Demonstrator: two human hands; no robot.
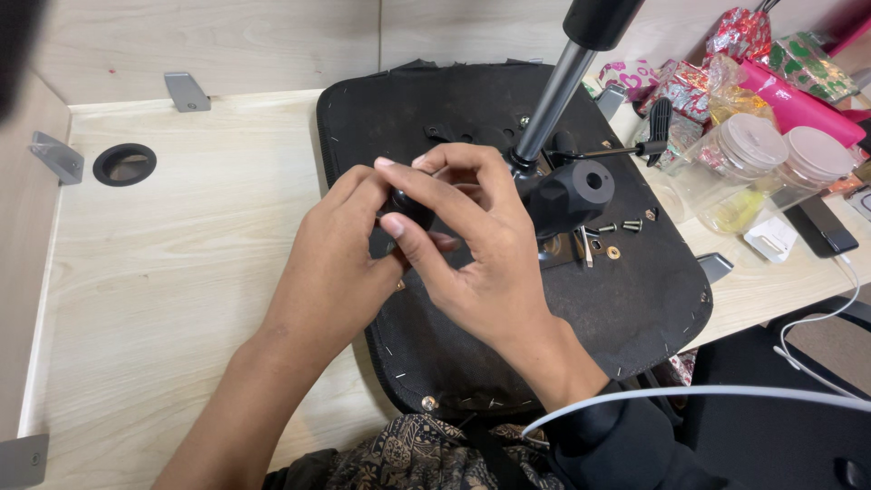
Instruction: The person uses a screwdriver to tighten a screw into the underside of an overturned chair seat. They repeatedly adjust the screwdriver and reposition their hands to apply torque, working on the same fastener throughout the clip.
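An upturned black chair seat [635, 299] lies on the light wooden desk [181, 272], its underside up. A grey gas-lift column [553, 95] rises from the black mechanism [572, 195] at its middle. My left hand [340, 263] and my right hand [467, 263] meet over the seat, just left of the mechanism. Together they pinch a small black knob [408, 207], mostly hidden by the fingers. Loose screws [621, 227] and a washer [614, 252] rest on the seat to the right of the mechanism.
A round cable hole [124, 164] and grey metal brackets [186, 91] sit at the desk's back left. Clear plastic jars [744, 154], shiny wrapped gifts [753, 54], a pink roll [798, 100] and a phone [821, 225] crowd the right. A white cable [689, 392] crosses my right sleeve.
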